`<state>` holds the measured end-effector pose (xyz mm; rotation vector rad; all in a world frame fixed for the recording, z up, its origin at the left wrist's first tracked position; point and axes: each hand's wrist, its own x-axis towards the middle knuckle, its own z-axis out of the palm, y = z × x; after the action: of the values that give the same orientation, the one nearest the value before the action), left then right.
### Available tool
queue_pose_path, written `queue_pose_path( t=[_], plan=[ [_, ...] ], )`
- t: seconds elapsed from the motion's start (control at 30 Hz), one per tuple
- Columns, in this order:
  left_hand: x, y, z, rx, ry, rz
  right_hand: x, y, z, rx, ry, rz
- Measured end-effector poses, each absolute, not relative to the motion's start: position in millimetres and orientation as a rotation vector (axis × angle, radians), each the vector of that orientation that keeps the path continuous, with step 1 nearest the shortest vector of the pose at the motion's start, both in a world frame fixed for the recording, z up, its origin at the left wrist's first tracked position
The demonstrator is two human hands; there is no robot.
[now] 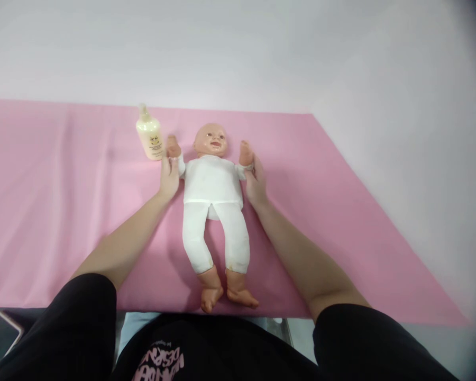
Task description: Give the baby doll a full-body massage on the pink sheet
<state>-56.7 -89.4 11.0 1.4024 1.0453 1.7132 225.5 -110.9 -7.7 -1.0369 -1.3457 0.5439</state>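
Observation:
A baby doll (213, 182) in a white top and white trousers lies on its back, head away from me and bare feet near the front edge. My left hand (169, 177) is closed around the doll's arm on the left, just below its raised hand. On the other side, my right hand (257, 182) grips the doll's other arm at the wrist. Both doll hands point up past my fingers, and some of my fingertips are hidden behind the doll's arms. Close beyond my left hand is a pale yellow pump bottle (149, 136).
A pink sheet (83, 201) covers the table under the doll, with soft creases on the left. White surface or wall (238, 53) lies behind it. At the lower left corner is a phone (0, 336), below the table's front edge.

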Motion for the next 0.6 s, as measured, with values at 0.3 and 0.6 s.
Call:
queue_pose_path(
  t=[0.3,0.6],
  plan=[
    [-51.8,-90.3,8.6,1.955,1.118,1.357,220.9,-118.2,-2.1,-1.110,-1.624,0.442],
    [-54.8,-92.5,10.6,1.357,1.103,1.753,229.9,-105.9,-12.6,-1.032,-1.281,0.500]
  ],
)
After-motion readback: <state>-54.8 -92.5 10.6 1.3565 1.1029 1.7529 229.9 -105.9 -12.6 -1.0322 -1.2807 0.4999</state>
